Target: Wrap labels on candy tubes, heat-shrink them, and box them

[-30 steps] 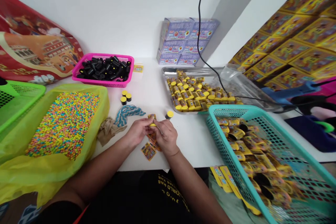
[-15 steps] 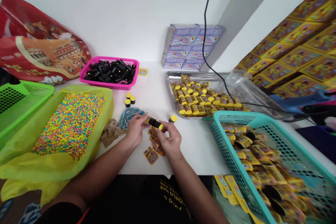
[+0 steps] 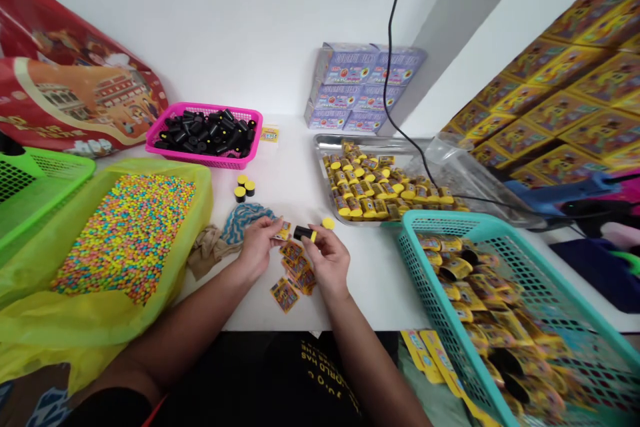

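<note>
My left hand pinches a small printed yellow-and-orange piece that looks like a label; its exact shape is partly hidden by the fingers. Close by on the right, my right hand grips a small black canister with a yellow end, lying sideways between thumb and fingers. A small gap separates the two pieces. Below the hands, several printed square labels are spread on the white table. Just behind my right hand stands a yellow-topped canister. A blue-and-white striped cloth lies beside my left hand.
On the left are a yellow-lined tub of colourful beads and a pink basket of black canisters. Three yellow-topped canisters stand before it. A metal tray and a teal basket, both holding yellow canisters, occupy the right.
The black canister, earlier lined up close against what my left hand holds, is now apart from it. My right hand has shifted slightly right with the canister.
</note>
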Demonstrator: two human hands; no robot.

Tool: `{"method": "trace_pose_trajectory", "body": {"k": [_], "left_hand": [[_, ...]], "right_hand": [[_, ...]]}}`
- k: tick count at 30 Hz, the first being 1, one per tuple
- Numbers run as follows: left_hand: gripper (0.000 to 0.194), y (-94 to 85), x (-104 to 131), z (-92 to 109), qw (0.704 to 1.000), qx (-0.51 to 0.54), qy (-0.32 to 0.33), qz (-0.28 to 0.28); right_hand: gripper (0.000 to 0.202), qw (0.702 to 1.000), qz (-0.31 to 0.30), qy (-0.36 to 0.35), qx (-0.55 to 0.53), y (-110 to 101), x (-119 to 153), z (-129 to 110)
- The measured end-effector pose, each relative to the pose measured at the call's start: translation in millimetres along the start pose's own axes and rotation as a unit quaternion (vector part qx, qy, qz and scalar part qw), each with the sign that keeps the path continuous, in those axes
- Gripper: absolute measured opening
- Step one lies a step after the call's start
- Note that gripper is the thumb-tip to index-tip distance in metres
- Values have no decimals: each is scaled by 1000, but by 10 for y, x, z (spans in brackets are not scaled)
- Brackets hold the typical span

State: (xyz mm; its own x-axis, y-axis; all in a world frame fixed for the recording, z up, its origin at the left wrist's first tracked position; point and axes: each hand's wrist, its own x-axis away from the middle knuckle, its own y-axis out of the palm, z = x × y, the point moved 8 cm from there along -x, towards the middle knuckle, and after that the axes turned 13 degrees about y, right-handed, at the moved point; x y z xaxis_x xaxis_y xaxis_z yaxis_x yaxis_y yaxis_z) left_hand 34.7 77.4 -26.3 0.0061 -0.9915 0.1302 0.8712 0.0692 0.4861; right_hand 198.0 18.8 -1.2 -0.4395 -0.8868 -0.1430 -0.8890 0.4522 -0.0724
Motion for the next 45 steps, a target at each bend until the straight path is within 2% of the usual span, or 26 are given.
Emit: {"method": "trace_pose_trajectory", "body": {"k": [2,4,7,10,12,15,20,24,29,35,39,45], "left_hand": [[38,-96,-50,64,999,4,21,49],[33,-117,-69,92,998,3,26,57],[22,8,-17,8,999,-20,-26,-18],[17,173,116,-135,988,-29,-106,-112],[19,244,168,-158,982,-21,-119,-148],[23,261,158,-118,984,-13,-90,-153],[28,240,112,-56,989,4,-41,-145],[28,265,117,-21,985,-22,-11,-173],[27,343,151,40,972,-47,17,-228],[31,429,228,95,958,-36,2,-285],[29,498,316,63,943,13,-44,-328],[24,498,349,16,944,37,-63,-323]], "right_hand": [[29,997,1,44,-68,-46,-47,66],[30,991,-30,71,-111,-29,-81,98],[30,984,-103,83,-117,76,-77,75],[27,983,-129,67,-113,137,-32,17],[25,984,-125,55,-117,150,-6,-1],[24,989,-119,25,-86,163,19,2],[51,990,-81,-80,84,164,55,-71],[43,970,-30,-170,168,151,111,-258],[34,969,10,-193,156,87,159,-379],[34,966,34,-214,142,19,224,-429],[31,956,22,-243,160,27,258,-472],[30,952,-11,-265,156,40,271,-516]]}}
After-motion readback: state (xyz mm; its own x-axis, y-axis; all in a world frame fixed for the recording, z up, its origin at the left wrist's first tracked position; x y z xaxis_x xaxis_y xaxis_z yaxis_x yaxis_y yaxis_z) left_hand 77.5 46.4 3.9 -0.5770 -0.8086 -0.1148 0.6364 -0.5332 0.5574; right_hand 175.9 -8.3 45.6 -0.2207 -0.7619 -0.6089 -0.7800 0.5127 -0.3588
